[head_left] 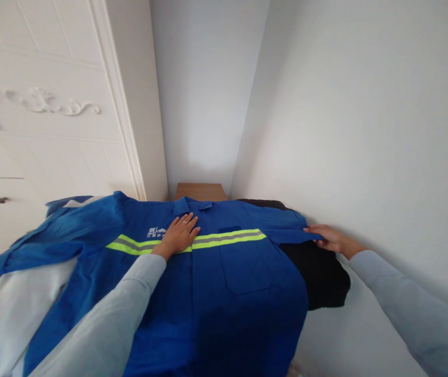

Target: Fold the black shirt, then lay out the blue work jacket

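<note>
A blue work jacket with a yellow-green and grey reflective stripe lies spread out, its collar at the far side. My left hand rests flat on its chest, over the stripe and partly covering the white print. The fingers are stretched out and a ring shows on one. At the right, my right hand pinches the cuff end of the jacket's sleeve between thumb and fingers. Beneath that sleeve lies a black cloth item. The jacket's other sleeve extends to the left.
White and grey cloth lies under the jacket at the left. A white cabinet with carved trim stands at the back left. Behind the collar is a brown wooden surface. A pale wall rises close along the right side.
</note>
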`<state>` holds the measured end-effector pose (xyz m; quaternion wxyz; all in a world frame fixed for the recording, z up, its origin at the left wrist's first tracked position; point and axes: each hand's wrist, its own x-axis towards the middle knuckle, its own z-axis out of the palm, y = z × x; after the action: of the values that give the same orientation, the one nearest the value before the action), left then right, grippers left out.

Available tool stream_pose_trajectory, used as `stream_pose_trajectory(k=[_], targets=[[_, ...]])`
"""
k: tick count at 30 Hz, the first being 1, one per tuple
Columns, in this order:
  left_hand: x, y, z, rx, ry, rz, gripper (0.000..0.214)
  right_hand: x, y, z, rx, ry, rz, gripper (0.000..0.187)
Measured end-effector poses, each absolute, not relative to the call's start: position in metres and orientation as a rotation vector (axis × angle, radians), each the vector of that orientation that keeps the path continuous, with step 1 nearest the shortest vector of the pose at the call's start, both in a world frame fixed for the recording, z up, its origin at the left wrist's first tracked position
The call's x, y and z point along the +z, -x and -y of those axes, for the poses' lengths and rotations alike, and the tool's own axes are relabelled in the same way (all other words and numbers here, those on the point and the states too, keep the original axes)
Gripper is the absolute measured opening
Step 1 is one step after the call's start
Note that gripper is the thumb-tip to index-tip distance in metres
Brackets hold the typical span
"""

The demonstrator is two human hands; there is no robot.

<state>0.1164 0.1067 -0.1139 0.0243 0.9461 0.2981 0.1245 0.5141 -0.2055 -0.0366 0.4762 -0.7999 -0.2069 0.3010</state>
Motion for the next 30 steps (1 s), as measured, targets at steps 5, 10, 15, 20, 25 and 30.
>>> stream_pose_trajectory(k=[5,10,15,20,25,30], targets=[[-0.114,-0.117,-0.106,0.366,-2.948,-0.932,0.058,-0.036,-0.504,0.22,0.919,1.844,0.367,0.028],[-0.111,-0.117,-0.105,0.34,-2.945,-0.93,0.058,-0.034,-0.502,0.226,0.783,1.754,0.394,0.044],[-0.11,-0.116,-0.104,0.329,-2.949,-0.932,0.058,-0.047,-0.509,0.215,0.645,1.771,0.332,0.035],[-0.113,-0.116,-0.105,0.364,-2.936,-0.914,0.059,-0.056,-0.505,0.21,0.304,2.259,0.46,0.052],[-0.117,-0.117,-0.107,0.397,-2.927,-0.902,0.06,-0.046,-0.489,0.202,-0.36,2.496,0.874,0.06],[-0.117,-0.118,-0.106,0.374,-2.924,-0.927,0.06,-0.034,-0.433,0.146,-0.293,2.171,1.359,0.044]])
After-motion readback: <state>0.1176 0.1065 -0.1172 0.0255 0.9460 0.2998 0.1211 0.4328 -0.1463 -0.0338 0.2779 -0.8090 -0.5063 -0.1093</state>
